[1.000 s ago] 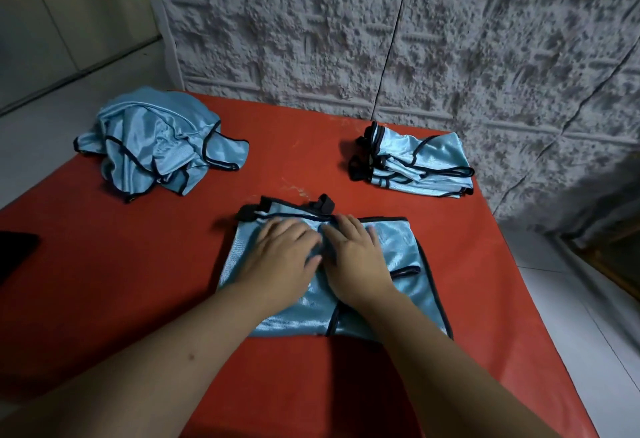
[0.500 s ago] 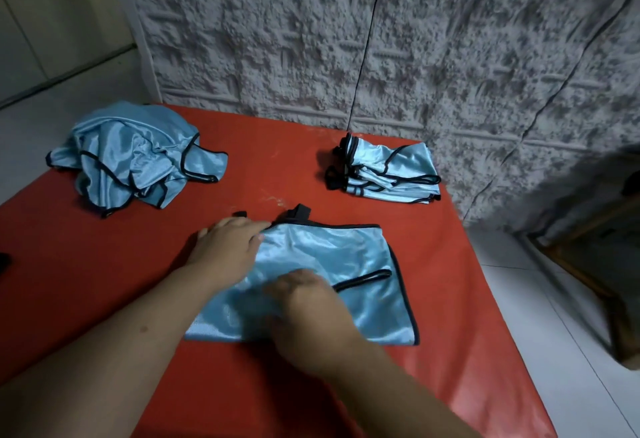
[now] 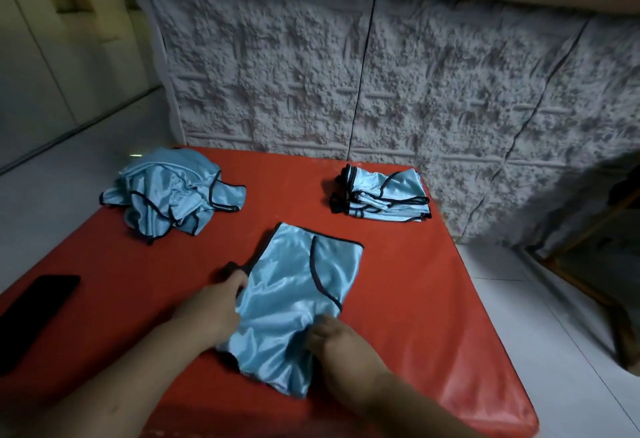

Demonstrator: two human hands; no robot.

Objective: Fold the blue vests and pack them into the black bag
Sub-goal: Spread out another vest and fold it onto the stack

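Near the front middle of the red glossy bench (image 3: 415,299), I see a folded light-blue satin vest with black piping (image 3: 298,299) lying flat and skewed, its far end pointing away and slightly right. My left hand (image 3: 216,309) sits at the vest's left edge; its fingers curl under that edge, so I record this grip as clamped on the fabric. My right hand (image 3: 332,337) rests on the vest's near right corner, fingers bent into the cloth; the pinch itself is hidden from me, but the fabric bunches beneath it, and I log it as holding the vest. Well apart at the far right of the bench, a neat stack of folded blue vests (image 3: 384,195) lies close to the textured white wall (image 3: 381,84). At the far left corner sits a crumpled heap of unfolded blue vests (image 3: 169,195). A flat black phone-like slab (image 3: 34,316) lies at the bench's left edge.
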